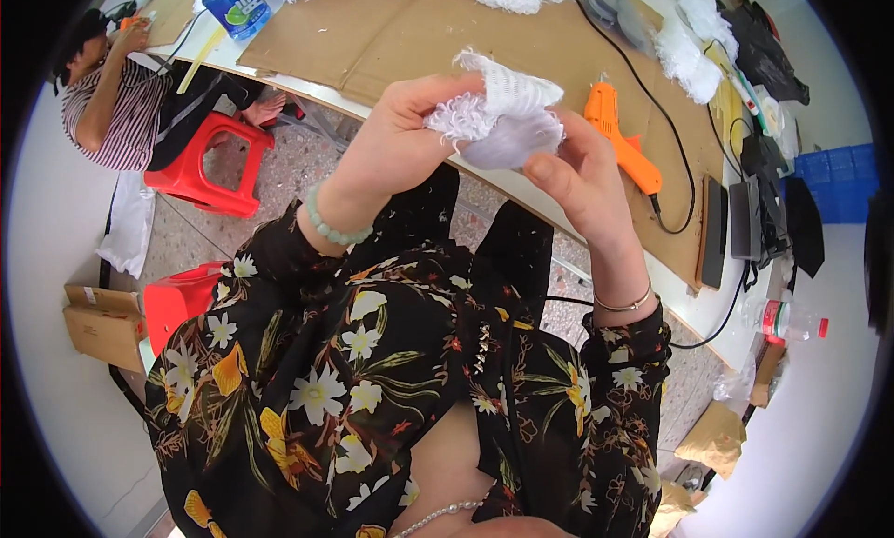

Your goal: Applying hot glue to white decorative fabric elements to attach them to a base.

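A small piece of white shaggy fabric (523,93) is held up over the near edge of the table. Its ribbed backing faces up, and curly pile shows along its left side. Below the backing is a smooth, pale, rounded part (510,145); what it is made of I cannot tell. My left hand (402,128) pinches the fabric's left side between thumb and fingers. On the opposite side, the thumb and fingers of my right hand (582,177) grip its edge. An orange glue gun (618,133) lies on the table just beyond my right hand.
Brown cardboard (372,37) covers the tabletop, with the glue gun's black cable (684,133) looping across. White fluffy pieces (689,63) lie at the far right, and a blue-labelled bottle (233,9) at the far left. Another person (107,105) sits beside a red stool (219,161).
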Demonstrator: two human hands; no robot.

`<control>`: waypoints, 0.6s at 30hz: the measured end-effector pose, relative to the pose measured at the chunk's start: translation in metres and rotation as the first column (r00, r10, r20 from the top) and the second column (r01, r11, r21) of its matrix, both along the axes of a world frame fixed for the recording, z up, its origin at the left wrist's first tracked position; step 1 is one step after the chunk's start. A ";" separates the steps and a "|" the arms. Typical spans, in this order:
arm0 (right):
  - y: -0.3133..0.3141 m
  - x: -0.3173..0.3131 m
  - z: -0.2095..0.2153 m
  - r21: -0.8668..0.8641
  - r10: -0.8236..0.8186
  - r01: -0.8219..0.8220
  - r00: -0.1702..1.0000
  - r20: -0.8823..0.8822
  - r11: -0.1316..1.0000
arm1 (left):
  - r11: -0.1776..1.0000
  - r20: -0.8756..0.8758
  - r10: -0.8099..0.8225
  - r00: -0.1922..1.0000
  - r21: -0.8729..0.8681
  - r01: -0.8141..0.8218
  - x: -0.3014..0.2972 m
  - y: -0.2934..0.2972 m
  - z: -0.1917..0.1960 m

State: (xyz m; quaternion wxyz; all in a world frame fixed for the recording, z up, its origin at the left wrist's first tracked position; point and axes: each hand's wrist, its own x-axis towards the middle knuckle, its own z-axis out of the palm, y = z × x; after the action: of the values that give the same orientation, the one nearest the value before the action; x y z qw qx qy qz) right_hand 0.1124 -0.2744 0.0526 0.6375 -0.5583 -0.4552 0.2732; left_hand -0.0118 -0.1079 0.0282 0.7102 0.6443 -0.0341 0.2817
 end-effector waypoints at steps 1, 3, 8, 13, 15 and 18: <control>-0.005 -0.002 0.001 -0.041 0.079 -0.087 0.983 -0.168 0.995 | 0.995 -0.031 0.004 1.000 0.095 -0.001 -0.002 0.000 0.000; -0.004 -0.004 -0.004 -0.002 0.114 -0.119 0.953 -0.281 0.993 | 0.980 -0.087 -0.089 0.992 0.171 0.103 -0.011 0.003 0.004; -0.008 -0.010 -0.017 -0.001 0.132 -0.152 0.864 -0.486 0.988 | 0.907 -0.242 -0.270 0.932 0.262 0.330 -0.028 -0.004 0.006; -0.024 -0.014 -0.028 -0.015 0.077 -0.097 0.866 -0.494 0.995 | 0.954 -0.410 -0.280 0.868 -0.013 0.301 -0.044 -0.003 0.000; -0.031 -0.015 -0.025 -0.084 0.006 -0.049 0.894 -0.448 0.995 | 0.970 -0.429 -0.224 0.875 -0.016 0.241 -0.047 -0.002 0.002; -0.039 -0.018 -0.024 -0.086 -0.079 0.061 0.971 -0.227 0.994 | 0.988 -0.421 -0.152 0.894 -0.039 0.149 -0.047 0.007 -0.002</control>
State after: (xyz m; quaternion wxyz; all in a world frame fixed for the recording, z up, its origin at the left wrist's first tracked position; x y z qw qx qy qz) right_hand 0.0944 -0.3132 0.0284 0.6726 -0.5634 -0.3473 0.3310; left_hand -0.0584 -0.1012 0.0260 0.7222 0.6833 0.0718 0.0797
